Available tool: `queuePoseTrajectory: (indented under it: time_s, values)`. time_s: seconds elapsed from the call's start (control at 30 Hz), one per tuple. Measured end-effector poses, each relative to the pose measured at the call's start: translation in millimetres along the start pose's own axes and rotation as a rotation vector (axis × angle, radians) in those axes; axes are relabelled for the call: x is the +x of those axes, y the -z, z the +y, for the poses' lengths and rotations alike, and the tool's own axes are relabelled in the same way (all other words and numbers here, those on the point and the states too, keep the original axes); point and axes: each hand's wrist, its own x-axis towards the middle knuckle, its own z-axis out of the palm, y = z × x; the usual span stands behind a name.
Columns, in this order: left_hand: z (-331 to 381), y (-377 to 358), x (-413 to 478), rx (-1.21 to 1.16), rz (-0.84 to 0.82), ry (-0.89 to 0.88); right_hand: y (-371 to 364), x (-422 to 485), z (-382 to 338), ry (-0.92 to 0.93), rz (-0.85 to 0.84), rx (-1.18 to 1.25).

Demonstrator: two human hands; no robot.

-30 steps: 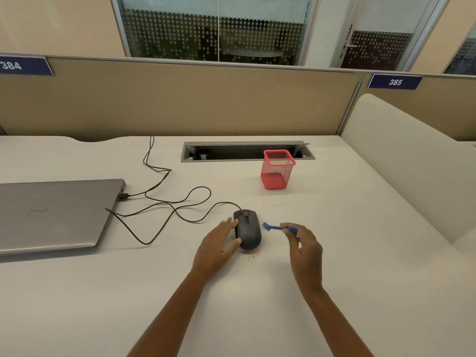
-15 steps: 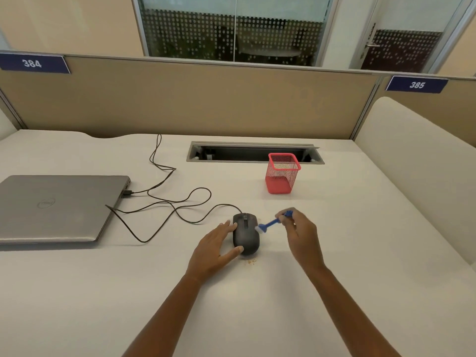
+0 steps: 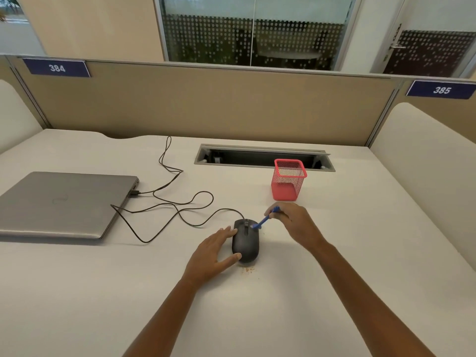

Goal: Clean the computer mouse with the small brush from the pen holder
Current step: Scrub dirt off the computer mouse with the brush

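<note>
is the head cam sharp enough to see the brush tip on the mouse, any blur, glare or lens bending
Head view: even soft light, no glare on the desk; the brush head is smeared where it meets the mouse, so bristles cannot be told; the right hand looks slightly soft; only faint shadows under the left hand; wide-angle bending curves the partition top.

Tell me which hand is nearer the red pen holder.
Right. The right hand sits just in front of the pen holder; the left hand lies farther back, beside the mouse.

The right hand (image 3: 291, 222) hides the brush (image 3: 265, 219) handle's end.
</note>
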Motion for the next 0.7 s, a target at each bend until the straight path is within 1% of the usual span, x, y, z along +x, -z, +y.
queuePoseTrajectory:
  time_s: [0.1, 0.23, 0.33, 0.5, 0.6, 0.63, 0.7]
  values:
    - [-0.1, 0.0, 0.0, 0.003, 0.004, 0.002, 12.0, 8.9, -6.4, -0.03, -0.028, 0.02]
    - [1.1, 0.2, -0.1, 0.002, 0.004, -0.002, 3.1, 21.9, -9.6, -0.039, 0.04, 0.005]
    - [1.7, 0.7, -0.4, 0.001, 0.003, 0.0, -7.9, 20.0, -7.7, -0.065, 0.004, -0.007]
    - [1.8, 1.3, -1.3, 0.008, 0.006, 0.005, -7.7, -7.3, -0.4, -0.006, -0.037, -0.104]
    - [2.7, 1.8, -1.4, -0.003, 0.005, 0.004, 5.1, -15.7, 1.1, 0.014, -0.07, -0.08]
    - [2.9, 1.9, -1.2, -0.004, 0.003, 0.004, 8.6, -13.5, 1.4, 0.009, -0.044, -0.056]
    - [2.6, 2.0, -1.0, -0.004, 0.003, 0.001, 10.8, -5.3, 3.2, -0.003, 0.061, -0.001]
